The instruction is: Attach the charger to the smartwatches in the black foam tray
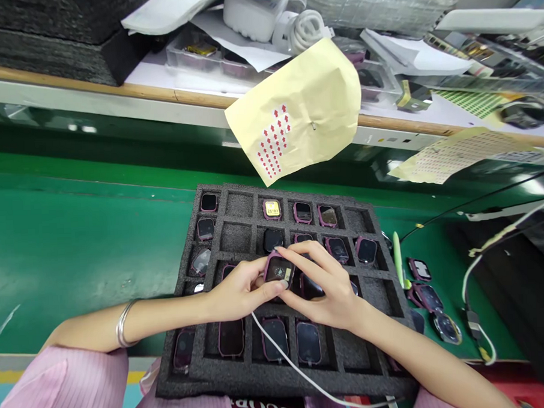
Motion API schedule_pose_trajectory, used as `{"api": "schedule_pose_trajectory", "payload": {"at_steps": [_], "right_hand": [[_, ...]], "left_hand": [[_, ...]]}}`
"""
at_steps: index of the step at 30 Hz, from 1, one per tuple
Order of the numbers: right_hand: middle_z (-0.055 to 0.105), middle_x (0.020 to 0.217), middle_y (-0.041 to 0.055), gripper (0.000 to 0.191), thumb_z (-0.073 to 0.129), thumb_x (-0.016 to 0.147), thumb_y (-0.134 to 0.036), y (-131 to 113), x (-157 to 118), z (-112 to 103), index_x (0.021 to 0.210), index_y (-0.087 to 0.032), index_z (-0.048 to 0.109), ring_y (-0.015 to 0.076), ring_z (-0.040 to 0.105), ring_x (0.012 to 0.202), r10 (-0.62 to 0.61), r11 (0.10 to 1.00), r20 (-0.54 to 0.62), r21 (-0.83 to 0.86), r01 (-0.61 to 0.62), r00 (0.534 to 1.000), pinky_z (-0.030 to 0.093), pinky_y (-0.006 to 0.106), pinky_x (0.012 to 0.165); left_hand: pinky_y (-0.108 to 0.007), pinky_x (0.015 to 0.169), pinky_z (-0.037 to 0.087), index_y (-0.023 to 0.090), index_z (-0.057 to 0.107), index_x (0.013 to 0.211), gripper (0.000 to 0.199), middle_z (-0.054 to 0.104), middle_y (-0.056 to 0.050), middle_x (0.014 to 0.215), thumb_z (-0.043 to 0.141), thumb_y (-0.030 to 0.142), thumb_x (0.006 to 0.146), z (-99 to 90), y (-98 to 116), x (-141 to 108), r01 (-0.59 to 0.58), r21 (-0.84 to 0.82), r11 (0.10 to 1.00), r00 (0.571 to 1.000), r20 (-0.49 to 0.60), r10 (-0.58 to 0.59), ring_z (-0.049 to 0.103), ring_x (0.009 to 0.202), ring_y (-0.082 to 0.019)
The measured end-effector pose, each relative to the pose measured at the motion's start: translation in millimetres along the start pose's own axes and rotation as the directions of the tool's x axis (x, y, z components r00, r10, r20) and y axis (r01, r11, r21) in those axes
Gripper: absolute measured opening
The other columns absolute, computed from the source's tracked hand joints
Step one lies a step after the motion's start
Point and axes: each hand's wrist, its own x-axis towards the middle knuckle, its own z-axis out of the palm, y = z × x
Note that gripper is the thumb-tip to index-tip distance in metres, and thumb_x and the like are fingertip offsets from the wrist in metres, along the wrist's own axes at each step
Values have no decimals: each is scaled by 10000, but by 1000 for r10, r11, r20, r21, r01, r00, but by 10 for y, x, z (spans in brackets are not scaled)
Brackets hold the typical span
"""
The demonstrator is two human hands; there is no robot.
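Over the middle of a black foam tray (243, 373), a purple-cased smartwatch body (278, 270) without a strap sits between my two hands. My left hand (242, 289) grips its left side, thumb across the lower front edge. My right hand (327, 286) pinches it from the right, index finger at the top edge and thumb at the bottom corner. On the dark screen a small pale patch shows. A white cable (297, 368) comes out from below my left hand; whether it meets the watch is hidden. Several similar watches, such as a lit one (272, 209), lie in the tray's pockets.
More watch bodies (427, 296) and a light-green tool (397, 258) lie right of the tray on the green bench (75, 236). Yellow sheets with red arrow stickers (304, 115) hang from the shelf edge. The shelf carries a coiled white cable (308, 31), papers and plastic boxes.
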Motion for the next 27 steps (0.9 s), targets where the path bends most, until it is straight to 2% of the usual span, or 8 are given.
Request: {"api": "schedule_pose_trajectory", "payload": {"at_steps": [3, 5, 9, 11, 13, 17, 23, 27], "right_hand": [[572, 1046, 120, 554, 681, 783, -162, 16, 28, -29, 1307, -172, 503, 241, 575, 929, 26, 997, 7, 66, -27, 1000, 510, 402, 779], [560, 1043, 109, 521, 698, 796, -214, 49, 62, -56, 1289, -181, 533, 234, 564, 950, 65, 966, 67, 244, -80, 996, 504, 392, 802], [539, 1049, 98, 369, 604, 895, -362, 122, 114, -54, 1238, -226, 600, 216, 541, 977, 108, 734, 186, 647, -205, 976, 487, 383, 820], [543, 1016, 80, 290, 596, 907, -336, 135, 118, -19, 1184, -260, 642, 191, 539, 934, 122, 652, 171, 729, -208, 978, 480, 360, 800], [548, 993, 69, 263, 635, 886, -307, 133, 115, 7, 1145, -276, 666, 177, 537, 907, 122, 630, 158, 751, -199, 980, 474, 344, 789], [551, 1006, 79, 284, 626, 890, -312, 114, 127, -36, 1168, -261, 651, 189, 539, 922, 79, 678, 162, 715, -172, 984, 478, 353, 791], [535, 1128, 121, 573, 714, 798, -194, 100, 144, -126, 1326, -184, 493, 236, 524, 1034, -4, 871, 206, 482, -98, 979, 467, 403, 890], [535, 1136, 119, 613, 711, 796, -160, 97, 118, -99, 1348, -186, 445, 228, 524, 1028, -24, 932, 200, 360, -51, 980, 480, 388, 876]], "left_hand": [[-215, 514, 350, 121, 569, 959, 393, 491, 9, 684, 605, 487, 820, -1, 24, 4, 10, -65, 998, 1000, 17, -9, 423, 579, -102], [-196, 445, 289, 115, 547, 962, 387, 452, 38, 624, 592, 478, 836, -12, 47, 7, 31, -146, 989, 997, 72, -21, 341, 476, -61], [-178, 361, 210, 115, 505, 947, 365, 405, 73, 541, 561, 466, 865, -49, 68, 0, 35, -288, 957, 969, 243, 37, 253, 368, -29], [-171, 355, 218, 120, 498, 940, 347, 380, 83, 523, 567, 452, 866, -57, 58, -13, 15, -320, 947, 952, 295, 85, 264, 359, -30], [-168, 362, 224, 125, 496, 939, 333, 359, 88, 522, 565, 444, 870, -53, 46, -29, 3, -323, 946, 946, 307, 102, 271, 366, -31], [-177, 393, 231, 128, 504, 960, 369, 388, 66, 574, 550, 482, 865, -25, 43, -52, -33, -212, 977, 960, 264, 90, 278, 420, -41], [-212, 503, 310, 130, 554, 1025, 398, 462, 7, 687, 549, 488, 853, 4, 21, -48, -66, 67, 996, 997, 30, 64, 392, 592, -108], [-217, 523, 294, 131, 551, 1055, 360, 423, 13, 707, 559, 433, 859, 10, 4, -51, -67, 104, 992, 998, 10, 66, 362, 612, -112]]}}
